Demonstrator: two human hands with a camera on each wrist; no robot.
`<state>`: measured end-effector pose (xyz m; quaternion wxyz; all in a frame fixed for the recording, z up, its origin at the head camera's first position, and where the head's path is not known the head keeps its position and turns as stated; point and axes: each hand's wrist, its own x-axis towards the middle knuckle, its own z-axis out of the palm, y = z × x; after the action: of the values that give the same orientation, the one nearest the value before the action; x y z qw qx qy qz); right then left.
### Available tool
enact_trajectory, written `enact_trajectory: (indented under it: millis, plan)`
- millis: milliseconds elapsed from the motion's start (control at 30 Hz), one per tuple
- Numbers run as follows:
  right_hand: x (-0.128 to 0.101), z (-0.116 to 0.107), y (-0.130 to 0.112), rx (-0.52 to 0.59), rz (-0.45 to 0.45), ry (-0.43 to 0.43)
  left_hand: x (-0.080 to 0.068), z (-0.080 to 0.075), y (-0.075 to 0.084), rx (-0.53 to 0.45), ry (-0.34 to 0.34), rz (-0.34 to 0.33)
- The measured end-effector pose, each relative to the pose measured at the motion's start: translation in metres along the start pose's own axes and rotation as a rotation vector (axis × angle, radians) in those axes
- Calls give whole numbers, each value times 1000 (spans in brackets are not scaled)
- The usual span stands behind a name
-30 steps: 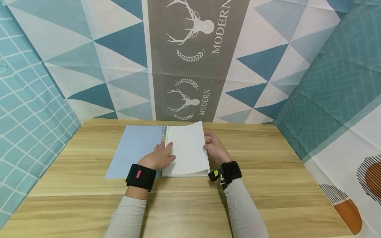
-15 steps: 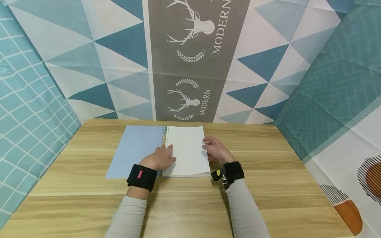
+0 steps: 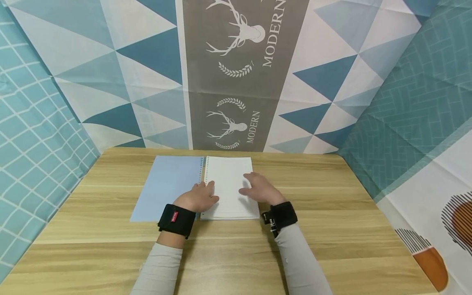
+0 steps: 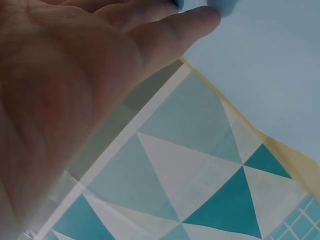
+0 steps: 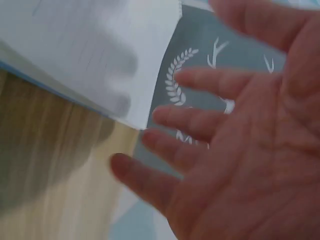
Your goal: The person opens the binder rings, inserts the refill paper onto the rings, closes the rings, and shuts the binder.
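Note:
A spiral-bound notebook lies spread on the table, its white pages (image 3: 228,170) on the right and its pale blue cover (image 3: 169,176) folded out to the left. My left hand (image 3: 199,198) rests across the binding, fingers extended, thumb over the page's lower left. Over the right edge of the white page is my right hand (image 3: 261,189), fingers and thumb spread with nothing between them. In the right wrist view the splayed fingers (image 5: 195,120) stand apart from the paper, and their shadow falls on it. The left wrist view shows left fingertips (image 4: 207,17) at the pale blue cover.
The wooden table (image 3: 332,229) extends around the notebook on all sides. Behind it hangs a patterned cloth (image 3: 228,82) with deer heads and triangles. Tiled-print cloth (image 3: 37,123) borders the left side, and another printed cloth (image 3: 416,123) the right.
The lifted page has come down flat on the stack. My right hand has let go of its edge and moved left over the page. The left hand has barely shifted.

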<state>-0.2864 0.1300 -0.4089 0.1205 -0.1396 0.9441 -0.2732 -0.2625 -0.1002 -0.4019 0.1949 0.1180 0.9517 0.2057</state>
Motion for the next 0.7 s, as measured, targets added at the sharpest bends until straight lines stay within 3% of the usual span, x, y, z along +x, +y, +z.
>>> enact_trajectory:
  millis: [100,233,700]
  plan:
    - [-1,7,-13,-149,-45,-56,0,0,1,14,-1,0]
    - [-3,19,-27,-254,-71,-134,1,2,1,34,2,-4]
    - [-3,43,-44,-339,-160,-191,1,3,5,78,13,11]
